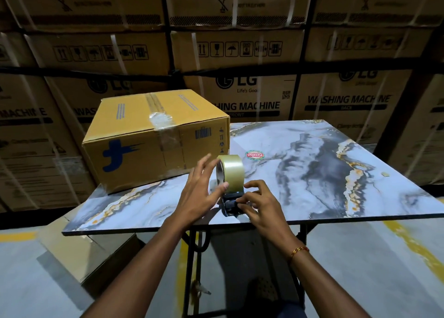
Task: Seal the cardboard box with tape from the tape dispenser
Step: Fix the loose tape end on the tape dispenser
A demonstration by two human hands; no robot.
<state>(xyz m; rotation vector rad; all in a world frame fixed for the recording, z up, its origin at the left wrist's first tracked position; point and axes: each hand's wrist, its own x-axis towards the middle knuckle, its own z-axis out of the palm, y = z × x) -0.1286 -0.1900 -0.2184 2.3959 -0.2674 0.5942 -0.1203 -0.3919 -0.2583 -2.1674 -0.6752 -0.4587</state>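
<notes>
Fingers (pixel 204 166) of left hand (pixel 201 192) spread almost straight, thumb touching side of tape roll (pixel 231 171). Right hand (pixel 260 204) curled over dark tape dispenser (pixel 230 203), fingertips pinching its body. Dispenser stands near front edge of marbled table (pixel 312 168), roll upright on top. Cardboard box (pixel 153 137) sits at table's far left corner, flaps closed, clear tape strip along top seam. Round sticker (pixel 254 155) just behind roll. Stacked washing machine cartons (pixel 252 60) behind.

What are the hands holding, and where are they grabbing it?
The tape dispenser. The left hand rests on the side of its tape roll, thumb on the roll; the right hand pinches its dark lower frame.
</notes>
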